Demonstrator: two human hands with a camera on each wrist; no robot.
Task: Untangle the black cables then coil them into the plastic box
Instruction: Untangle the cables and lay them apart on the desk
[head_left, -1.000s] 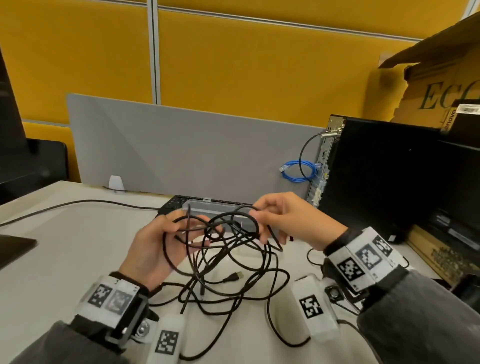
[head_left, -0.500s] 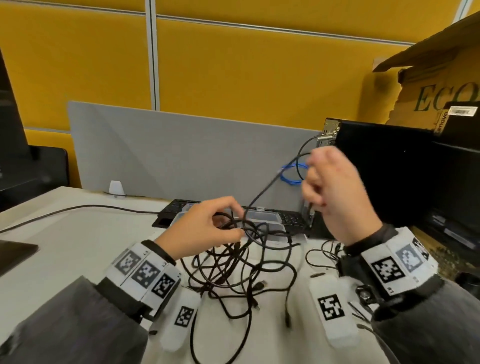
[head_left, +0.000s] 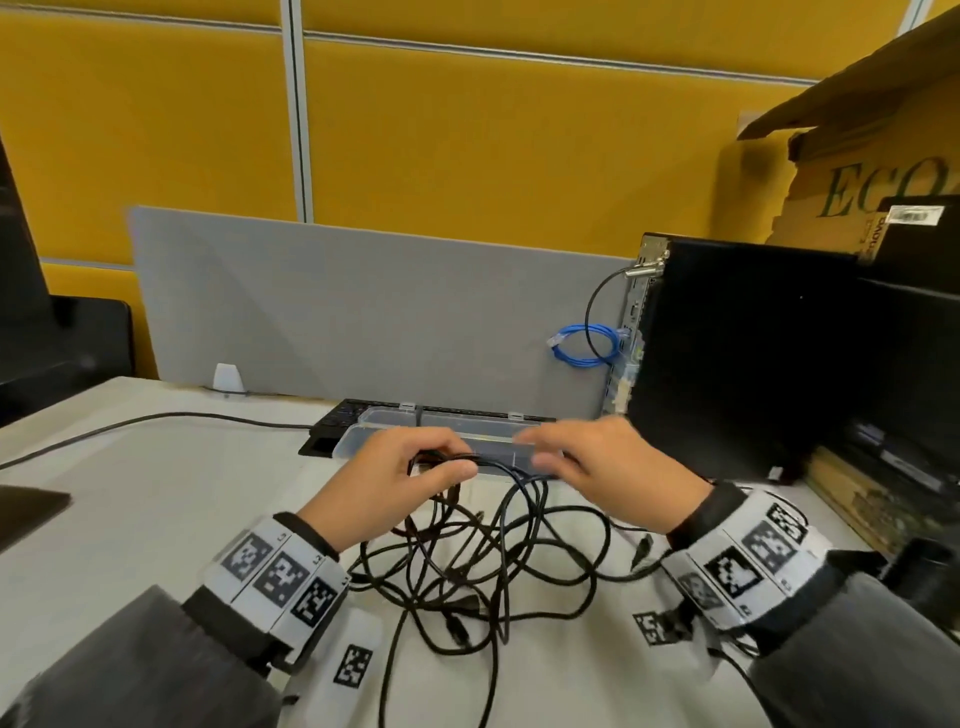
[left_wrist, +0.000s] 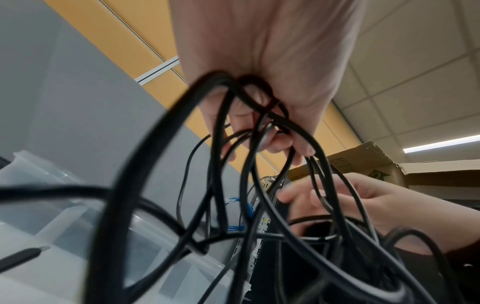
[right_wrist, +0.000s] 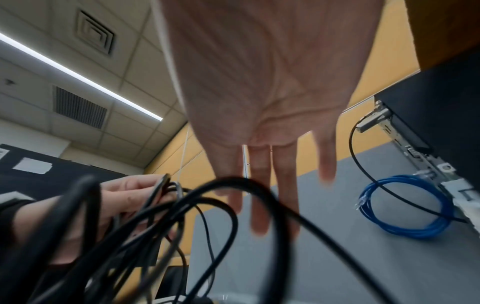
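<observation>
Black cables (head_left: 467, 566) are still one big knot, so we're nowhere near coiling. Most of the mess lies on the surface (head_left: 156, 519) right in front of the person, between the two wrists, with a bunch of strands lifted up to the left hand (head_left: 395, 483). From the left wrist view you can see those fingers (left_wrist: 278, 142) curled round several loops at once, so that hand grips the top of the tangle.

The right hand (head_left: 613, 467) is flat, fingers (right_wrist: 259, 195) straight and holding nothing. It hovers just beside the left one, with a loop passing under its palm in the right wrist view. I can't tell if it touches any strand, it's pretty blurry.

The key bit for whatever comes next: the plastic box (head_left: 452, 426) sits right behind both hands, farther from the person, its long side running left to right across the surface. Both hands are about level with its front wall, neither clearly closer. The loose tails and plugs trail back toward the person, away from the box.

My guess is the free right hand has to find one end down there and pull it out while the left keeps the bunch up.
</observation>
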